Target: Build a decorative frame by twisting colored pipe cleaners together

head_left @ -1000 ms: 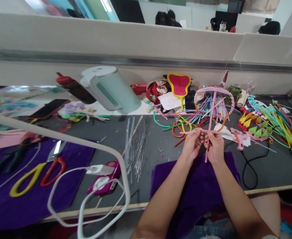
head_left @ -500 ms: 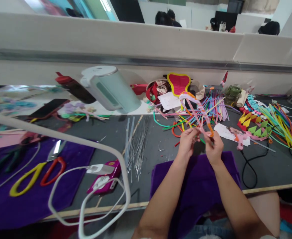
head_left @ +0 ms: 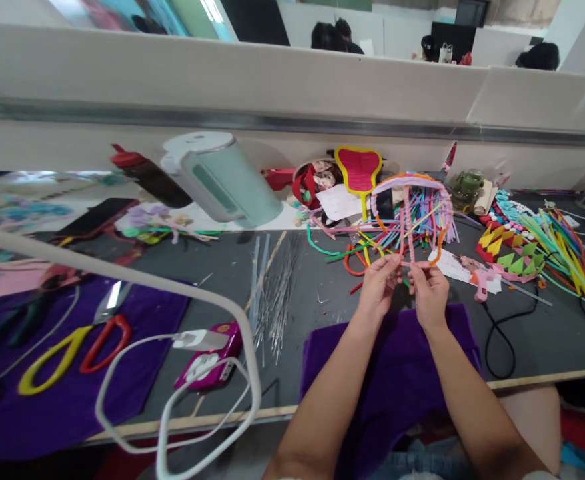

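Arched pipe-cleaner frame (head_left: 410,230), lower end pinched in left hand (head_left: 380,285) and right hand (head_left: 431,291), coloured stems (head_left: 436,220) behind frame, purple cloth (head_left: 402,367) below frame, kettle (head_left: 240,183) left of frame.

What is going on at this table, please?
A person's left hand and right hand together hold a curved frame of pink, lilac and orange fuzzy stems by its lower part. A purple cloth lies beneath the forearms. Behind the frame lies a pile of colourful stems; scissors rest far to the left.
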A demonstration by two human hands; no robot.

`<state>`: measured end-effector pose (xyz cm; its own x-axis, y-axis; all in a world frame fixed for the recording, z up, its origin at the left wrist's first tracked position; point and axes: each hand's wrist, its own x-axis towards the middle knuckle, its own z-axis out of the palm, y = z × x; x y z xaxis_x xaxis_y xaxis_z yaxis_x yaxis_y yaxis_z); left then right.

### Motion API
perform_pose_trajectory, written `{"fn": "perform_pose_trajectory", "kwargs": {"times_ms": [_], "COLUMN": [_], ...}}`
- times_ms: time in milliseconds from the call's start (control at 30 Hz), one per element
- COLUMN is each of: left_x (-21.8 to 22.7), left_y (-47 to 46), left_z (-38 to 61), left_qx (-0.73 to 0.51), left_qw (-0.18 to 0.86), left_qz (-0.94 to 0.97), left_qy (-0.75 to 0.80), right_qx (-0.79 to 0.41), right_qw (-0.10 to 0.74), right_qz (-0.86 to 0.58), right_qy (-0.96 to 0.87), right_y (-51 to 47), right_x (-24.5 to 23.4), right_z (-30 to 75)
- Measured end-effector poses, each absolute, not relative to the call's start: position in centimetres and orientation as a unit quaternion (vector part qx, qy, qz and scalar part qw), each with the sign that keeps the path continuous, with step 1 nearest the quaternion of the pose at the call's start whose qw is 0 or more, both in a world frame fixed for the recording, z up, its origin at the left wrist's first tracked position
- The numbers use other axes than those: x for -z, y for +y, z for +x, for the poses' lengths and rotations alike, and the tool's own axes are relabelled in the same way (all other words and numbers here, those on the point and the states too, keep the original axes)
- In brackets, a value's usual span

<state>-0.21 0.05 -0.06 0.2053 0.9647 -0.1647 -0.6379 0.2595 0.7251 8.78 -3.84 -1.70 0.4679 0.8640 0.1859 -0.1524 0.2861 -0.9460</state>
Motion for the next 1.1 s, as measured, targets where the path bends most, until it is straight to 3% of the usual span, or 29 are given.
{"fn": "perform_pose_trajectory", "kwargs": {"times_ms": [133, 233, 433, 600, 700, 900, 1100], "left_x": [0.5, 0.5, -0.1, -0.1, 0.1, 0.6, 0.5], "left_y": [-0.1, -0.1, -0.4, -0.5, -0.2, 0.1, 0.2], "left_z": [0.3, 0.3, 0.4, 0.5, 0.2, -0.1, -0.2], "left_qx": [-0.546, -0.542, -0.562, -0.602, -0.616, -0.57, -0.552], "left_qw": [0.763, 0.764, 0.725, 0.691, 0.673, 0.672, 0.704], "left_qz": [0.24, 0.255, 0.306, 0.282, 0.292, 0.324, 0.289], "left_qy": [0.25, 0.239, 0.254, 0.282, 0.286, 0.344, 0.341], "right_qx": [-0.499, -0.505, -0.297, -0.028, 0.061, 0.112, 0.015], "right_qw": [0.719, 0.718, 0.718, 0.638, 0.588, 0.562, 0.626], "right_qz": [-0.407, -0.404, -0.494, -0.518, -0.492, -0.483, -0.504], "right_qy": [-0.261, -0.258, -0.39, -0.569, -0.639, -0.663, -0.595], "right_y": [-3.2, -3.1, -3.7, -4.4, -4.5, -4.4, -4.5], "right_x": [1.5, 1.5, 1.9, 2.2, 2.4, 2.8, 2.7], "right_z": [8.8, 8.9, 9.0, 8.8, 8.9, 9.4, 9.2]}}
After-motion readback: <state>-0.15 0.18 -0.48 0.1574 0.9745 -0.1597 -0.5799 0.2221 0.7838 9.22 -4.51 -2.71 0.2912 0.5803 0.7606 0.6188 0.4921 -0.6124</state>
